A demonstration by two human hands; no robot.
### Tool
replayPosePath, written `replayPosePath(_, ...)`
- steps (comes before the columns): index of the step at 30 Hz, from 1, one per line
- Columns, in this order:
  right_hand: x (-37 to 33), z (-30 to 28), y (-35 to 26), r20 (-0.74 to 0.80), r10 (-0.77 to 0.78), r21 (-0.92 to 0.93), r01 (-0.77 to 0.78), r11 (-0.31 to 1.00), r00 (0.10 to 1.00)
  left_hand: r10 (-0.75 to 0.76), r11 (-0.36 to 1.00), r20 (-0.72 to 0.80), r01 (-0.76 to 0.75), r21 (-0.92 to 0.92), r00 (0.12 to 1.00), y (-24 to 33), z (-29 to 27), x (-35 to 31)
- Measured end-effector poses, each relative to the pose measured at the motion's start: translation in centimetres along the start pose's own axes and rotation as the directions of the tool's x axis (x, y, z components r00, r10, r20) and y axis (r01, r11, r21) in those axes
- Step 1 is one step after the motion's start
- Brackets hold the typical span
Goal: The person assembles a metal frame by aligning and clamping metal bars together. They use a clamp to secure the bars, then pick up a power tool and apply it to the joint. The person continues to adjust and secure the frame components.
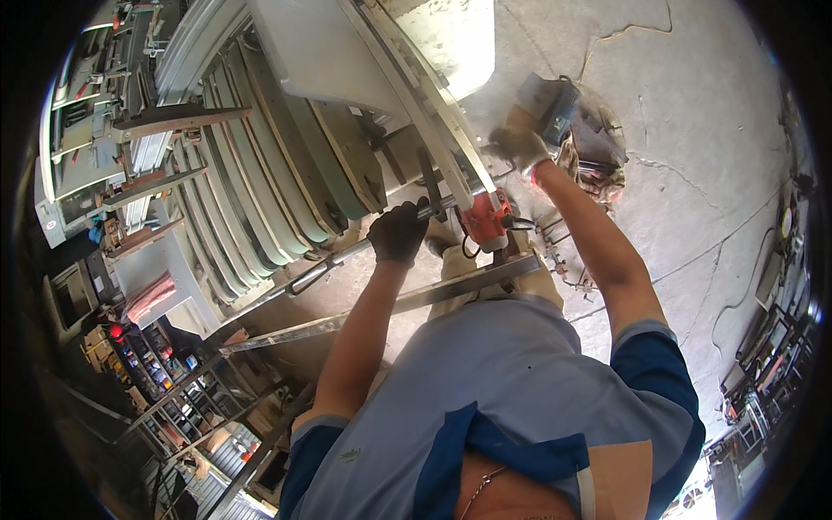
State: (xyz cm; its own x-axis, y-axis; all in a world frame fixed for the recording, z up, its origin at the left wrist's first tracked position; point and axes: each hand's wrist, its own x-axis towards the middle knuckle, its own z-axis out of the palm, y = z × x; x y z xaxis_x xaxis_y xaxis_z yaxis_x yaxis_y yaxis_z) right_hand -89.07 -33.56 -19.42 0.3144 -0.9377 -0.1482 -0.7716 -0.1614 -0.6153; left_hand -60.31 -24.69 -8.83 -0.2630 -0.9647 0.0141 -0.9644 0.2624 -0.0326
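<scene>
My left hand (399,233), in a black work glove, is closed round a grey metal pipe (351,251) that slants up to the right. Near the pipe's upper end, in front of my legs, sits a red housing (487,222) with black cable loops; I cannot make out its exact kind. Above it and to the right is my right hand (522,150) in a pale glove, smeared by motion. Its fingers do not show clearly. A dark bag or case (555,106) lies on the floor just beyond that hand.
Long greenish curved panels (269,165) stand in a row at the left. A flat metal bar (381,303) crosses just in front of my body. Pale rails (425,95) run upward from the red housing. Shelves with small goods (156,355) stand lower left; metal clutter (763,373) lines the right edge.
</scene>
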Motion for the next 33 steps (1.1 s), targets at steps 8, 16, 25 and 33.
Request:
replayPosePath(8,0.8,-2.3,0.0,0.198,0.212,0.969,-0.223,0.104,0.957,-0.077,0.996,0.106,0.081,-0.04,0.991,-0.1,0.1,-0.2)
replayPosePath(16,4.3,-4.9,-6.9,0.241,0.632,0.867,-0.456,0.201,0.737,-0.125,0.988,0.242,0.144,-0.061,0.962,-0.1,-0.8,0.0)
replayPosePath(25,-1.6,-7.1,-11.1,-0.294,0.563,0.933,0.361,-0.007,0.772,-0.103,0.984,0.267,0.137,-0.111,0.958,-0.1,-1.4,-0.1)
replayPosePath(33,-19.4,-6.0,-8.9,-0.116,0.178,0.919,0.037,0.393,0.977,-0.131,0.981,0.315,0.168,-0.092,0.94,-0.3,-0.7,-0.1)
